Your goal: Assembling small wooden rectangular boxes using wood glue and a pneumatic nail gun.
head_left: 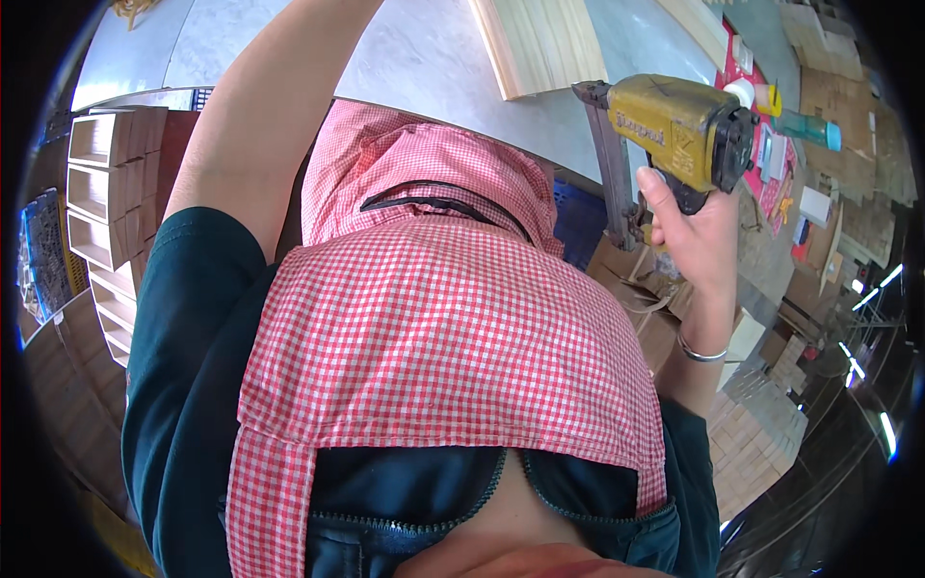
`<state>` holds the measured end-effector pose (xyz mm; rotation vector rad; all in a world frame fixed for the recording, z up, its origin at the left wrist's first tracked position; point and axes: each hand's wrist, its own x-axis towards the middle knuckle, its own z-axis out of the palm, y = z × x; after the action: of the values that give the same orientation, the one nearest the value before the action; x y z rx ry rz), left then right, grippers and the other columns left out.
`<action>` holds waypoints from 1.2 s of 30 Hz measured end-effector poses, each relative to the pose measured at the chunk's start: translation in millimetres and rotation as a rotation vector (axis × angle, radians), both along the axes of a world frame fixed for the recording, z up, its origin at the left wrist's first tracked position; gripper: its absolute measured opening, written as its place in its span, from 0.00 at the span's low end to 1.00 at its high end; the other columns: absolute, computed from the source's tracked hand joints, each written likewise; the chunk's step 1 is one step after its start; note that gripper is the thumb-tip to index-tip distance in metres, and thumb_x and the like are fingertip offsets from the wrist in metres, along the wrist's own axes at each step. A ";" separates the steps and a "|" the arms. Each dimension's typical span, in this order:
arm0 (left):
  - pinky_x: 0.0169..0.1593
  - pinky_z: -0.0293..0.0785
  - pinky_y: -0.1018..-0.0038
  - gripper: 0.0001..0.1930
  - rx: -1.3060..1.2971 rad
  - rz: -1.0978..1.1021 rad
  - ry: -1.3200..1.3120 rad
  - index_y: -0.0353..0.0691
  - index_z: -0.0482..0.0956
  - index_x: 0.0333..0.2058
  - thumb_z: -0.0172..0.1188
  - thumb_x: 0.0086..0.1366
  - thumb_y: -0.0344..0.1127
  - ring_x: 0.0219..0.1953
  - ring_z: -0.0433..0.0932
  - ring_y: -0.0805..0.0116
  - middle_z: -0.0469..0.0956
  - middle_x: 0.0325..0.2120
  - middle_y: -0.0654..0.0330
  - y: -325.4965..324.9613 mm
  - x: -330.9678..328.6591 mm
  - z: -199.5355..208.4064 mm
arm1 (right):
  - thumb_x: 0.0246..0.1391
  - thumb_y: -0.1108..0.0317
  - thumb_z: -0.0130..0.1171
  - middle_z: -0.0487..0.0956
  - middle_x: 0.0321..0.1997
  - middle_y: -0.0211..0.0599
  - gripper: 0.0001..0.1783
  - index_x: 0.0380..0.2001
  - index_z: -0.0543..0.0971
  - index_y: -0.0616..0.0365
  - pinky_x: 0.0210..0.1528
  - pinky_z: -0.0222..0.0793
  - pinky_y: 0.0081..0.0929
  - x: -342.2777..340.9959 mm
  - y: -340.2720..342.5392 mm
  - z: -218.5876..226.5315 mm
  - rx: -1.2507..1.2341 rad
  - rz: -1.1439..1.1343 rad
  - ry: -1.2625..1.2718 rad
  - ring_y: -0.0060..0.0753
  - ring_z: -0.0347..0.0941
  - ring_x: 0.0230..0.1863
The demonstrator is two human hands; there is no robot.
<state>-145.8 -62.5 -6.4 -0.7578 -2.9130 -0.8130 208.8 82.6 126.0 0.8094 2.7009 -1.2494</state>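
A worker in a red-and-white checked apron [453, 337] raises a yellow nail gun [665, 111] in the right hand [701, 231] at a pale grey bench [414, 67], the tool hanging in the air by the bench's near edge, toward its right end. The right hand's grip is closed around the dark handle [689, 197], thumb lying along the near side, most of the fingers hidden; the long magazine [615, 178] slants down toward the worker's side. The left forearm [275, 106] runs out past the top of the frame, so the state of that hand's grip cannot be told. Just left of the gun, a pale wooden piece [540, 43] lies on the bench short of its near edge, with a second board [696, 24] farther right. The gun looks rigid, metal-bodied and probably heavy for its size, its weight likely high in the yellow housing; the handle close under that housing seems the surest hold, clear of the nose and magazine. The wooden piece looks stiff and fairly light, best taken by its long edges, its smooth face perhaps apt to slide. Open-fronted wooden boxes [92, 188] stand stacked beyond the worker's left side; a blue crate [578, 222] sits below the bench's near edge.
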 end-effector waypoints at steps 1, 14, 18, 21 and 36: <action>0.62 0.72 0.46 0.32 -0.004 0.001 -0.007 0.31 0.72 0.61 0.58 0.69 0.53 0.61 0.72 0.38 0.72 0.60 0.42 -0.6 2.5 3.2 | 0.57 0.70 0.69 0.83 0.26 0.33 0.12 0.41 0.83 0.67 0.27 0.72 0.24 -2.9 1.2 0.6 0.010 0.020 0.016 0.26 0.76 0.24; 0.61 0.72 0.46 0.31 -0.001 -0.010 -0.030 0.33 0.73 0.59 0.59 0.68 0.53 0.60 0.73 0.39 0.72 0.59 0.43 -0.8 7.7 10.6 | 0.58 0.67 0.70 0.76 0.20 0.28 0.11 0.35 0.82 0.65 0.13 0.58 0.19 -9.1 -11.3 6.2 -0.143 -0.161 -0.072 0.18 0.63 0.11; 0.61 0.72 0.46 0.31 0.014 -0.011 -0.025 0.33 0.74 0.58 0.59 0.68 0.53 0.60 0.73 0.39 0.73 0.59 0.44 -0.1 6.3 6.8 | 0.58 0.69 0.69 0.78 0.21 0.28 0.10 0.37 0.82 0.65 0.16 0.61 0.19 -12.9 -13.2 12.3 -0.073 -0.151 -0.164 0.18 0.66 0.13; 0.61 0.72 0.46 0.30 0.024 0.008 -0.021 0.34 0.75 0.58 0.59 0.67 0.53 0.60 0.73 0.40 0.73 0.58 0.44 1.2 7.6 5.4 | 0.59 0.66 0.69 0.76 0.19 0.26 0.11 0.36 0.82 0.64 0.16 0.61 0.17 -14.4 -23.1 17.4 -0.038 -0.068 -0.093 0.17 0.65 0.13; 0.61 0.71 0.46 0.29 0.077 0.042 -0.022 0.35 0.76 0.56 0.59 0.67 0.53 0.59 0.74 0.41 0.74 0.58 0.45 -1.3 9.3 5.1 | 0.61 0.61 0.69 0.74 0.15 0.25 0.14 0.31 0.82 0.61 0.17 0.62 0.16 -28.6 -40.4 17.0 0.024 0.067 -0.074 0.17 0.66 0.13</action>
<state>-136.5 -63.8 -1.3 -0.6836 -2.8869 -0.9296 180.2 42.2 143.0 0.7459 2.6661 -1.1522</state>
